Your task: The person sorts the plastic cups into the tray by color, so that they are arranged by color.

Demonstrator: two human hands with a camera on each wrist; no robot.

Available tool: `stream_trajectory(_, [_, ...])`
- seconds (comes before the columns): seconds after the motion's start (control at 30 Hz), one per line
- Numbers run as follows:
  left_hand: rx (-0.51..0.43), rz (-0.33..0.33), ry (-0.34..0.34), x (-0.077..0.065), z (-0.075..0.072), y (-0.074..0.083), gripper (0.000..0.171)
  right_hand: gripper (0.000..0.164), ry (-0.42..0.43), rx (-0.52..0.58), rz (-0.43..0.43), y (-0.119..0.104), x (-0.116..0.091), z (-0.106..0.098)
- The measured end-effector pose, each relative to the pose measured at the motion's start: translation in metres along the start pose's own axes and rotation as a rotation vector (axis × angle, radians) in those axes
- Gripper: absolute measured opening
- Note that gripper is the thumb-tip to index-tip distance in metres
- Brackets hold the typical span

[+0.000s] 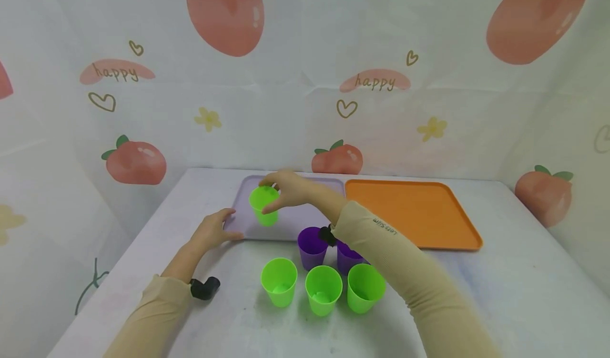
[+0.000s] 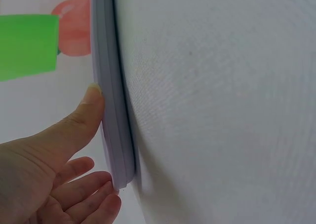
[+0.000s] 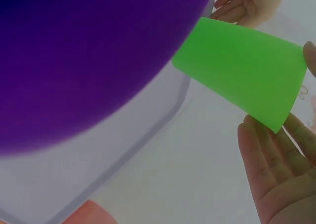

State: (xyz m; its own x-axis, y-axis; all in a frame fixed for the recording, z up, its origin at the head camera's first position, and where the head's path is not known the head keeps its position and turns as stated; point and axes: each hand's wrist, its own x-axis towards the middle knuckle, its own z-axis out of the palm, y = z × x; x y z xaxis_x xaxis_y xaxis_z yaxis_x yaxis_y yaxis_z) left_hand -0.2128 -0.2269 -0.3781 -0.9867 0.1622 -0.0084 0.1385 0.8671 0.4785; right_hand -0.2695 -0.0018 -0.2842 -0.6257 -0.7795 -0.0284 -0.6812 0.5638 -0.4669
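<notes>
The right hand point(image 1: 292, 188) holds a green cup point(image 1: 263, 207) above the tray point(image 1: 301, 221) while the left hand point(image 1: 212, 232), spread wide, touches its corner

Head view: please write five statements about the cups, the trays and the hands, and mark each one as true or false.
1. The right hand holds a green cup. True.
2. The left hand holds a purple cup. False: the left hand touches the lilac tray.
3. Three more green cups stand on the table, nearer the camera than the purple cups. True.
4. The orange tray lies left of the lilac tray. False: it lies on the right.
5. The held cup's opening faces down. False: it faces up.
</notes>
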Motion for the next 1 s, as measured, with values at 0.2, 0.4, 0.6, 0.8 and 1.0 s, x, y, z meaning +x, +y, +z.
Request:
stream_trajectory(0.2, [-0.004,-0.003,0.004,0.001,0.0,-0.001,0.073,0.061,0.006,0.003,-0.002,-0.003,0.01,0.008])
stream_trajectory(0.4, [-0.003,-0.01,-0.008,0.002,-0.001,-0.001,0.074,0.059,-0.027,-0.028,0.03,-0.006,0.017,0.017])
stream_trajectory(0.6, [-0.011,-0.033,-0.024,0.0,-0.002,0.0,0.075,0.058,-0.044,-0.069,0.028,-0.009,0.022,0.026])
stream_trajectory(0.8, [-0.019,-0.028,-0.021,0.0,-0.001,-0.001,0.074,0.059,-0.048,-0.088,0.031,-0.011,0.025,0.033])
stream_trajectory(1.0, [-0.015,-0.036,-0.028,0.0,0.0,-0.001,0.073,0.065,-0.083,-0.098,0.106,-0.011,0.027,0.038])
